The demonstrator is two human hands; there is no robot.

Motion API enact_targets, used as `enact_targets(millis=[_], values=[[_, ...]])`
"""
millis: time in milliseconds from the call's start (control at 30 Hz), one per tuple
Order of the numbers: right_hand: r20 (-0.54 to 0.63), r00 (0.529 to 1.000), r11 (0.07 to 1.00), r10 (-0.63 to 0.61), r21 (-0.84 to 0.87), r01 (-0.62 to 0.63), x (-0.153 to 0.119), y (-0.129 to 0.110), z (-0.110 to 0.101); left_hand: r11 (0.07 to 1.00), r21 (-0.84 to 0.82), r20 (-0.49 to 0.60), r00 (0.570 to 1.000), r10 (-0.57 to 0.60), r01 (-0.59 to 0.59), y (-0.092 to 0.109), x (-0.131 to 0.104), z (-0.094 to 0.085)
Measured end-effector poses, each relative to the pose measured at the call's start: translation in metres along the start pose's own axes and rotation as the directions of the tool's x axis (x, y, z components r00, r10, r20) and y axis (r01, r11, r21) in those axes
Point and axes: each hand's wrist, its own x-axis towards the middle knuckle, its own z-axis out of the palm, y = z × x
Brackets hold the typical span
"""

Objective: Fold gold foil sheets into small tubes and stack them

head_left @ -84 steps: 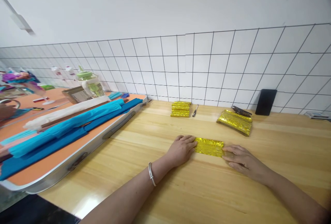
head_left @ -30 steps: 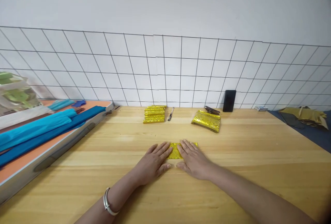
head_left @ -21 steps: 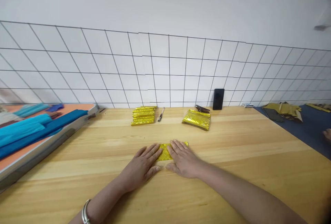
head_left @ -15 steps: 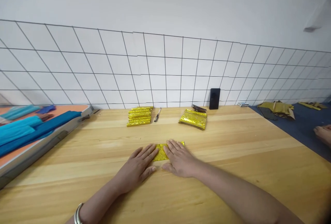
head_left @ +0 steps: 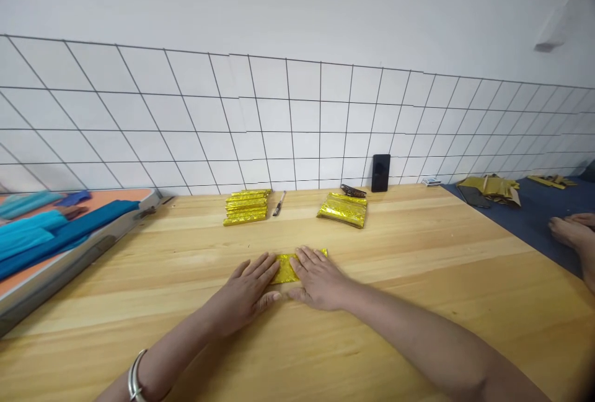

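Note:
A flat strip of shiny gold foil material (head_left: 285,269) lies on the wooden table, partly covered by both palms. My left hand (head_left: 248,290) rests flat on its left end, fingers stretched out. On the right part of the strip my right hand (head_left: 320,279) is also laid flat, with a gold corner showing past its fingertips. The two thumbs point toward each other, just below the strip. Neither hand grips anything. Farther back are a row of folded gold strips (head_left: 246,207) and a stack of gold foil pieces (head_left: 343,209).
Between the gold piles lies a pen (head_left: 279,204). A dark clip-like object (head_left: 353,190) sits behind the right stack, near an upright black phone (head_left: 380,173). Blue fabric (head_left: 69,235) lies on an orange surface at left. Another person's hands (head_left: 574,231) are over the dark mat (head_left: 525,219) at right.
The view has shifted slightly, so everything sits a little farther left and up. My hands stay flat on the gold strip. At right, more of the other person's hands shows.

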Motion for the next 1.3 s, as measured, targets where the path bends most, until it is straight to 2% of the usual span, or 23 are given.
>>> enact_targets(millis=[133,233,333,500,767,933,1067,1300], values=[[-0.028,1.0,1.0,0.008,-0.001,-0.008,0.001,-0.001,0.001,0.999,-0.045,-0.024,1.0,0.012,-0.013,0.016,0.024,-0.006],[-0.038,0.999,1.0,-0.016,-0.004,0.015,0.002,0.0,0.003,0.993,-0.104,-0.021,0.998,0.056,-0.058,0.029,0.042,-0.001],[-0.054,0.998,1.0,-0.026,-0.009,0.026,0.003,0.002,0.006,0.988,-0.144,-0.006,0.998,0.062,-0.062,0.034,0.049,0.007],[-0.021,0.999,1.0,-0.029,-0.008,0.029,0.004,0.005,0.008,0.988,-0.14,-0.035,0.998,0.057,-0.061,0.03,0.043,0.013],[0.012,0.999,0.999,-0.039,-0.02,0.039,0.006,0.009,0.007,0.982,-0.105,-0.09,0.985,0.147,-0.156,0.023,0.038,0.013],[0.03,1.0,0.998,-0.008,-0.055,0.01,0.008,0.011,0.007,0.987,-0.08,-0.127,0.983,0.132,-0.142,0.021,0.036,0.019],[0.009,0.999,0.996,0.045,-0.073,-0.044,0.008,0.015,0.008,0.99,-0.04,-0.11,0.985,0.13,-0.135,0.019,0.035,0.022],[-0.017,0.999,0.993,0.03,-0.114,-0.032,0.007,0.019,0.013,0.996,-0.015,-0.071,0.994,0.087,-0.088,0.023,0.035,0.015]])
